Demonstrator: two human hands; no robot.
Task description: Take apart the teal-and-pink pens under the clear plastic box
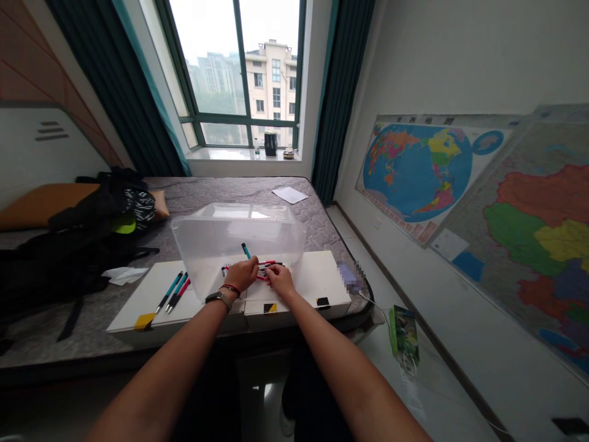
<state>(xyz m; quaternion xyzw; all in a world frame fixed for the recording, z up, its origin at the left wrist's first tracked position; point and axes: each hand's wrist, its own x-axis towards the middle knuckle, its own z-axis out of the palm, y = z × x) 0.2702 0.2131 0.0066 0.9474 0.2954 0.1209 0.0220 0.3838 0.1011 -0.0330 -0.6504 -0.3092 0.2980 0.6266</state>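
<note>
My left hand (243, 274), with a watch and a red bracelet at its wrist, is closed around a teal pen (246, 250) that points up and away. Close beside it, my right hand (280, 280) has its fingers pinched together at several red and dark pens (271, 263); what exactly lies between the fingertips is too small to make out. Both hands are at the mouth of a clear plastic bin (234, 236) lying on its side. Left of the bin, several teal and red pens (177, 292) rest on a white box (133, 301).
A second white box (322, 276) sits under the bin's right side. Black bags (59, 258) and a crumpled tissue (124, 275) lie at the left on the mattress (221, 189). White paper (289, 194) lies farther back. A cable runs off the right edge beside a blurred item.
</note>
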